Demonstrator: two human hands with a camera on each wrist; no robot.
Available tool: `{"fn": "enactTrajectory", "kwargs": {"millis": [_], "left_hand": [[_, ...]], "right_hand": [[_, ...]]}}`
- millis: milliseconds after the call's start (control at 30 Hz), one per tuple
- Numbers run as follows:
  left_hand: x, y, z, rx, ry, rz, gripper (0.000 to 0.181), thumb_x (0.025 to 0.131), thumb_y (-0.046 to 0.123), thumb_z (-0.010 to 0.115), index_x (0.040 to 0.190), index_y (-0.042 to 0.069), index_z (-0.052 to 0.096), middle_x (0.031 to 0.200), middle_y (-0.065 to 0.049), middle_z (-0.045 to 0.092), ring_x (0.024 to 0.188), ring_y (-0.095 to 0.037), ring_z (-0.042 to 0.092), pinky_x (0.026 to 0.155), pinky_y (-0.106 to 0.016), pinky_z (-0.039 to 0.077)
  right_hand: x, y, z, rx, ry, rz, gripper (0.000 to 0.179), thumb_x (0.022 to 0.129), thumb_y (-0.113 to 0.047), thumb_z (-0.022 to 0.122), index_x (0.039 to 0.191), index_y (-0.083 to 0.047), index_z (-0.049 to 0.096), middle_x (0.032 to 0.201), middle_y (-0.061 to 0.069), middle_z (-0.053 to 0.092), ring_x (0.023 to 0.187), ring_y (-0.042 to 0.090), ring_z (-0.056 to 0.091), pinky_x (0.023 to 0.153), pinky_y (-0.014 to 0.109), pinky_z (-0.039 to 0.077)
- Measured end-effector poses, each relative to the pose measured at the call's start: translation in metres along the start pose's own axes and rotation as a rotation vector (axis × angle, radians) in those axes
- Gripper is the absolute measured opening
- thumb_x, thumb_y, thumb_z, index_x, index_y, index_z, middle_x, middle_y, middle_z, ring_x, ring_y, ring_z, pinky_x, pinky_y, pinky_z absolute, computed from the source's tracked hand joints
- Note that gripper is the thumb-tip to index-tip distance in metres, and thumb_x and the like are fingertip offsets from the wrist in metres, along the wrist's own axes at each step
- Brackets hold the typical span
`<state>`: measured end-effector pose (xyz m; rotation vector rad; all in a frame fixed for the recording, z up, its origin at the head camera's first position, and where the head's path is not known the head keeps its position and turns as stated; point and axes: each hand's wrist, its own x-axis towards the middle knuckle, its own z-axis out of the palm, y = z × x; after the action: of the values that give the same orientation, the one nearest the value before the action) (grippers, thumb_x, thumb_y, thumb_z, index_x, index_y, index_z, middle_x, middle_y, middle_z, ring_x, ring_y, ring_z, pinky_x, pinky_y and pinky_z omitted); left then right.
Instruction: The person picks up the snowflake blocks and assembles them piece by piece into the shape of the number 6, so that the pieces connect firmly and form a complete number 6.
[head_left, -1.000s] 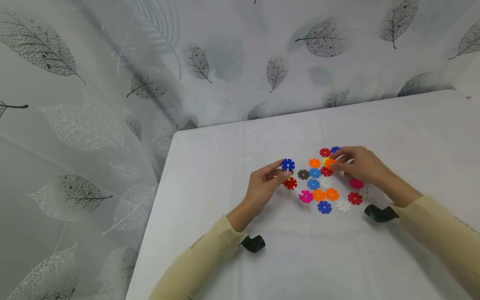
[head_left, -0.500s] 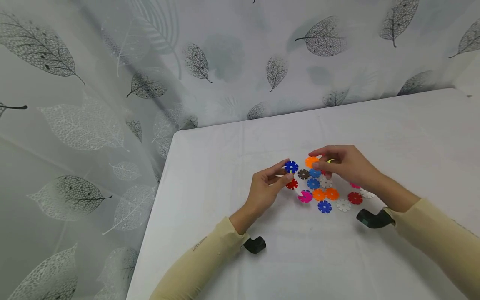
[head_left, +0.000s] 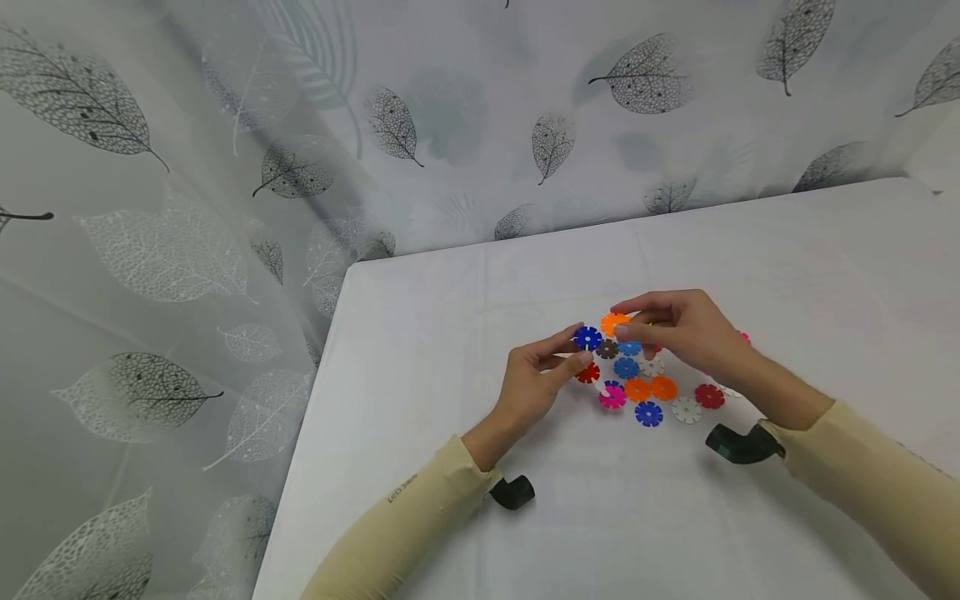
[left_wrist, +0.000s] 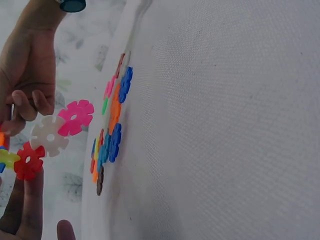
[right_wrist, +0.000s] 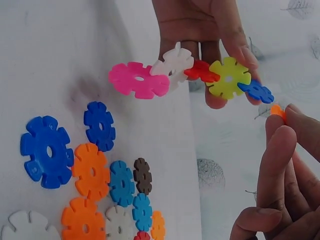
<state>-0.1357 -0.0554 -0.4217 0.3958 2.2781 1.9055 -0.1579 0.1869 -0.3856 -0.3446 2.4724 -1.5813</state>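
Five linked discs (right_wrist: 201, 71) sit in your left hand (head_left: 522, 385), thumb and fingers pinching near the yellow disc (right_wrist: 225, 81); just beside their blue disc (right_wrist: 256, 91), at two o'clock in the head view, your right hand (head_left: 684, 333) pinches an orange disc (head_left: 611, 322). Loose discs (head_left: 638, 389) lie at three o'clock on the white table (head_left: 420, 350).

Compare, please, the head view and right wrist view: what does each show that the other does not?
Only the head view: two tan sleeves and black devices at the cuffs.
Only the right wrist view: the broad face of the held yellow disc.
Both: the left hand holding a chain of discs, the right hand pinching an orange disc, and loose discs on the table.
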Motion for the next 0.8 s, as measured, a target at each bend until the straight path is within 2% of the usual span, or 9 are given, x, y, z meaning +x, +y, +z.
{"fn": "enactTrajectory", "kwargs": {"millis": [300, 467, 600, 800], "left_hand": [[-0.0002, 0.0003, 0.0012, -0.019, -0.019, 0.020, 0.044, 0.097, 0.020, 0.071, 0.140, 0.016, 0.063, 0.116, -0.002, 0.073, 0.104, -0.014, 0.068, 0.085, -0.029, 0.057], [-0.0008, 0.0004, 0.0011, -0.024, -0.033, 0.040, 0.044, 0.097, 0.020, 0.071, 0.141, 0.015, 0.062, 0.119, -0.003, 0.073, 0.107, -0.014, 0.068, 0.088, -0.029, 0.056], [-0.0006, -0.0018, 0.0014, -0.027, -0.037, 0.057, 0.045, 0.097, 0.020, 0.072, 0.140, 0.015, 0.063, 0.117, -0.002, 0.072, 0.104, -0.013, 0.069, 0.086, -0.029, 0.056], [-0.0010, -0.0036, 0.0029, -0.081, -0.051, 0.068, 0.044, 0.097, 0.015, 0.071, 0.140, 0.011, 0.063, 0.113, 0.001, 0.069, 0.098, -0.014, 0.073, 0.087, -0.031, 0.057]], "right_hand": [[0.0013, -0.0007, 0.0027, 0.001, 0.017, 0.039, 0.046, 0.094, -0.035, 0.074, 0.129, -0.006, 0.068, 0.094, 0.011, 0.075, 0.073, 0.032, 0.066, 0.071, 0.035, 0.052], [0.0009, -0.0022, 0.0033, 0.006, 0.020, 0.068, 0.047, 0.093, -0.035, 0.075, 0.128, -0.005, 0.069, 0.097, 0.011, 0.076, 0.073, 0.030, 0.067, 0.070, 0.035, 0.052], [0.0000, -0.0044, 0.0048, -0.003, 0.039, 0.075, 0.047, 0.093, -0.037, 0.076, 0.125, -0.004, 0.070, 0.097, 0.010, 0.076, 0.074, 0.030, 0.068, 0.071, 0.037, 0.052], [-0.0012, -0.0065, 0.0080, -0.011, 0.063, 0.038, 0.042, 0.093, -0.038, 0.075, 0.119, -0.004, 0.073, 0.099, 0.010, 0.076, 0.077, 0.031, 0.070, 0.070, 0.035, 0.057]]}}
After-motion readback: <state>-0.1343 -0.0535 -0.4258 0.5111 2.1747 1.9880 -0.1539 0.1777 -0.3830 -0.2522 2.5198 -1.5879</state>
